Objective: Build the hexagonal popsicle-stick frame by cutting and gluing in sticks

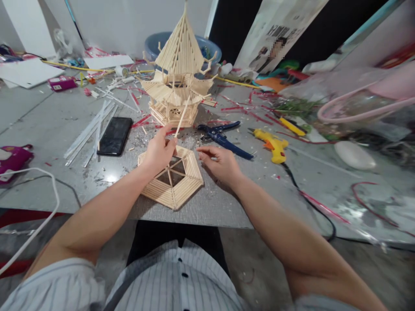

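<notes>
My left hand [161, 149] pinches a thin wooden stick [183, 115], which slants up and away over the table. Beneath that hand lies a flat hexagonal frame [188, 188] of wooden sticks, with spokes across its open middle. My right hand [220, 163] hovers at the frame's right edge, its fingers bent and apart, with nothing visible in them. Behind both hands stands a tiered pagoda model [177, 82] built of the same sticks. Dark blue pliers [223, 137] rest just beyond my right hand.
A yellow glue gun [270, 144] with a black cable lies to the right. On the left are a black phone [115, 136] and clear glue sticks [90, 129]. A blue basin [152, 45] stands behind the pagoda. Red and clear plastic scraps litter the table.
</notes>
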The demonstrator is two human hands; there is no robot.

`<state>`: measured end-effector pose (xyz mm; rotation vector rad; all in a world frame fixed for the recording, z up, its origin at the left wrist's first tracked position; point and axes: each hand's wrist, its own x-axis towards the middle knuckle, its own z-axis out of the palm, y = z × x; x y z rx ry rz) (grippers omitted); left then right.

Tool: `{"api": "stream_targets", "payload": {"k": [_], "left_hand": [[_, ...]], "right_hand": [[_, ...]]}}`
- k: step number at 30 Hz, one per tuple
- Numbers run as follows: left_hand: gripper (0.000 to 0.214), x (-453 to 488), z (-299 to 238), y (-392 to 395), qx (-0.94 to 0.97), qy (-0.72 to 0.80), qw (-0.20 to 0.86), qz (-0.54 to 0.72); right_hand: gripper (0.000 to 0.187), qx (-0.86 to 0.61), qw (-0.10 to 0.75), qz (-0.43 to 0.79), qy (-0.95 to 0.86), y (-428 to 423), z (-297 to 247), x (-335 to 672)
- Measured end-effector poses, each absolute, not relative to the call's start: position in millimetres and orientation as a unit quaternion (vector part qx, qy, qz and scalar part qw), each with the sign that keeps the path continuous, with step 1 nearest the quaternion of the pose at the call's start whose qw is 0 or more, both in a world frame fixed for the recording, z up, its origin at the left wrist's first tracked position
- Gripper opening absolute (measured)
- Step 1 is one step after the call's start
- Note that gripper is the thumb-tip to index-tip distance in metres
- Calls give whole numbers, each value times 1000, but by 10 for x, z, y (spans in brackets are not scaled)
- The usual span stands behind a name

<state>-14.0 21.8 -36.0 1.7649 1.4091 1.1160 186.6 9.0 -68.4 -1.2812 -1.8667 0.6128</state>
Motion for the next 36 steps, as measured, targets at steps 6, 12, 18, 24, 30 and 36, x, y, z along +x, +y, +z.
{"api": "stream_targets", "payload": {"k": [6,12,18,24,30,36], "left_hand": [[46,-153,-374,242,657,534,294,443],[44,-156,-381,234,652,534,272,464],[43,-165,-382,245,645,546,280,455],[42,-179,-365,271,627,561,285,460],[40,-166,-350,288,626,577,291,436],[39,-127,-337,235,695,562,258,366]], "right_hand": [[26,-498,383,235,-742,98,-695,1873],[25,-492,386,236,-743,94,-706,1873],[25,-487,383,236,-749,94,-689,1872],[25,-485,375,234,-755,90,-680,1884],[26,-493,365,226,-756,101,-684,1885],[25,-498,356,218,-760,100,-681,1879]]}}
